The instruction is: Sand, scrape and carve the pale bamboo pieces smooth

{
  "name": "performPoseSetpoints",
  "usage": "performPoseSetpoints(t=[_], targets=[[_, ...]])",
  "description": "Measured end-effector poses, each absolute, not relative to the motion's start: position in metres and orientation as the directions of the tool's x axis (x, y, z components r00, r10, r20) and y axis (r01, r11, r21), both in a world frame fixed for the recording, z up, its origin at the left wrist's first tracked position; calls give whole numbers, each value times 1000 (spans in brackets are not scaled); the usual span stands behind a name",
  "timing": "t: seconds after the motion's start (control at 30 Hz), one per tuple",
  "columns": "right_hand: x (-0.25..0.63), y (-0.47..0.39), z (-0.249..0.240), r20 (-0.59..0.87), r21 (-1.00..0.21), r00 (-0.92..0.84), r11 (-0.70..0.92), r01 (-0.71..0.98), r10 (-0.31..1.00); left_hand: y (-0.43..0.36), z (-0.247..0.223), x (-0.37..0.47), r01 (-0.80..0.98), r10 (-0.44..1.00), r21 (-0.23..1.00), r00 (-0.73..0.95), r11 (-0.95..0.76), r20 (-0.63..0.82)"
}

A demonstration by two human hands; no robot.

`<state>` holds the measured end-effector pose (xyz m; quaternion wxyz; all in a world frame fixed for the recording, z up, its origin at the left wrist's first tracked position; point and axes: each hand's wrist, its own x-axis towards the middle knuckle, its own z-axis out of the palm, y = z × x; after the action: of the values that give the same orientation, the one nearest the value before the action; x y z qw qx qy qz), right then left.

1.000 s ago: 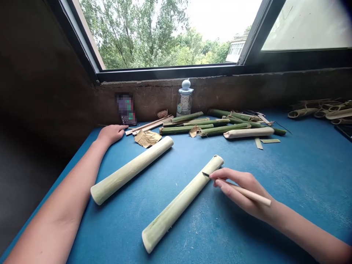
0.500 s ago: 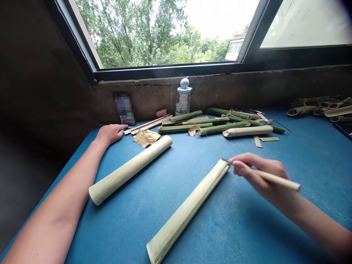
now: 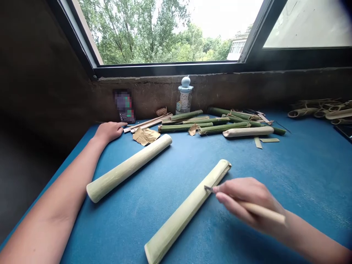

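Note:
A carving knife with a pale wooden handle (image 3: 257,211) is gripped in my right hand (image 3: 244,198). Its short metal blade rests at the upper half of a pale, peeled bamboo piece (image 3: 187,212) that lies slantwise on the table. To the left lies a second peeled bamboo piece (image 3: 129,167), untouched by either hand. My left hand (image 3: 108,132) rests at the far left edge of the table, holding nothing. Its index finger is stretched out to the foot of an upright phone (image 3: 125,108), whose screen is blurred.
Green bamboo pieces (image 3: 189,127), thin wooden strips (image 3: 148,124) and crumpled brown paper (image 3: 145,136) line the back of the blue table (image 3: 118,227). A lidded bottle (image 3: 184,97) stands by the wall. More bamboo tubes (image 3: 304,112) lie at the far right, below the window.
My right hand has moved the knife from the far end of the bamboo piece toward me, down and left along it. My left hand stays by the phone.

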<state>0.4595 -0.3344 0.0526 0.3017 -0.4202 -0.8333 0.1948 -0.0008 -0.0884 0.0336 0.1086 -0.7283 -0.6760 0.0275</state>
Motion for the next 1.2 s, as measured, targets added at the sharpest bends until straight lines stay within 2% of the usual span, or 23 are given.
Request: performPoseSetpoints(t=[0.07,0.2,0.27,0.33,0.37,0.4,0.47,0.53,0.6,0.7,0.77,0.83,0.9,0.97,1.03,1.07,1.13,1.2], targets=[[460,-335,54,365,-554,-492,609,568,791,-89,33,-2,978,989,-200,88,-64,115],[453,-343,58,447,-562,-354,566,603,821,-87,32,-2,972,991,-228,78,-52,109],[449,-350,58,531,-494,-441,688,532,723,-86,32,-2,971,993,-238,63,-37,100],[448,-353,57,619,-381,-540,819,429,571,-85,32,-1,970,994,-241,55,-30,97],[449,-351,56,643,-359,-535,833,421,548,-85,32,-1,969,994,-243,57,-32,98],[452,-347,55,654,-376,-487,807,455,579,-86,32,-1,969,993,-246,62,-35,102],[459,-339,53,619,-480,-319,667,571,718,-86,32,0,968,992,-248,71,-43,108],[462,-334,49,533,-550,-253,558,621,807,-87,33,0,968,990,-245,80,-50,112],[460,-336,44,510,-513,-370,619,594,777,-87,33,-1,968,990,-245,80,-50,114],[454,-343,39,567,-398,-537,779,485,624,-87,32,-1,969,990,-245,69,-37,122],[452,-344,41,581,-425,-469,740,522,665,-87,32,-1,973,989,-230,62,-29,137],[451,-344,45,501,-512,-373,615,599,781,-88,32,-1,979,986,-204,55,-21,160],[448,-345,49,419,-530,-435,603,596,797,-90,33,0,985,983,-173,42,-11,176],[446,-347,49,459,-466,-585,742,483,669,-91,34,1,989,986,-148,38,-14,164],[446,-348,47,534,-419,-601,803,423,595,-91,35,2,990,989,-137,48,-29,137],[447,-347,46,541,-435,-557,777,456,630,-91,36,3,990,991,-137,58,-41,124],[449,-343,45,468,-508,-450,648,567,761,-91,36,4,989,991,-140,73,-57,111],[449,-339,44,365,-548,-458,585,598,811,-90,36,4,988,992,-144,70,-54,104]])
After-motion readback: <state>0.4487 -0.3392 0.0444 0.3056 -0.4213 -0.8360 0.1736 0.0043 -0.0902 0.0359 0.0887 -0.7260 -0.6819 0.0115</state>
